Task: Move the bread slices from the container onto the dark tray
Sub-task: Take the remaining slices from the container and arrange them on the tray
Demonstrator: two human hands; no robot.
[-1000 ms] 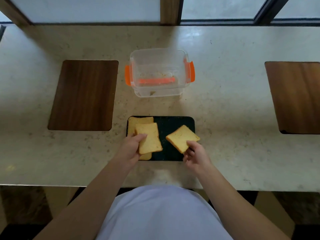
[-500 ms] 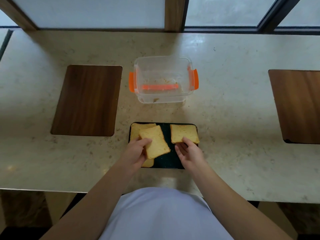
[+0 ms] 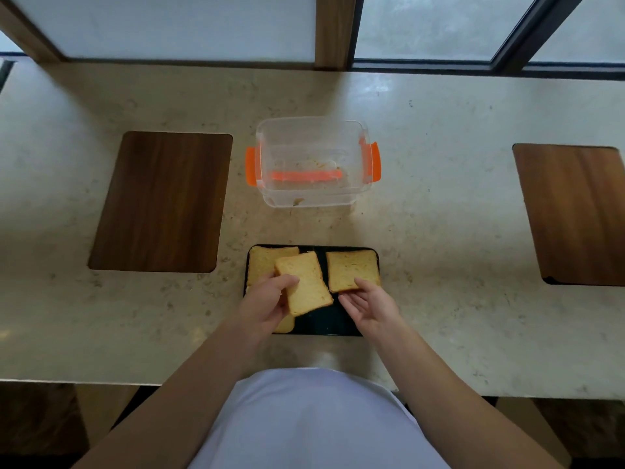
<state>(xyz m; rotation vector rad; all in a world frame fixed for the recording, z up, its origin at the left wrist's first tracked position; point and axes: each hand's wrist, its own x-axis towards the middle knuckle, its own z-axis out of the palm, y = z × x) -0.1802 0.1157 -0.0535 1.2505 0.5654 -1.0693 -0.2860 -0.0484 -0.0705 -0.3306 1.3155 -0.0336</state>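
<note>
Bread slice (image 3: 306, 282) pinched at its near-left edge by the left hand (image 3: 267, 306), tilted over the dark tray (image 3: 324, 324).
Light, soft, crumbly: grip edges gently. Right hand (image 3: 370, 308) loosely open, fingertips touching the flat slice (image 3: 351, 269); container (image 3: 313, 164) looks empty.

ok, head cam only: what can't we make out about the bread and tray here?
- How many slices lie under the left hand and its held slice: both cover the tray's left side.
- Whether the right hand grips the right slice or just touches its edge.
- What the specks in the container are: too small.
</note>
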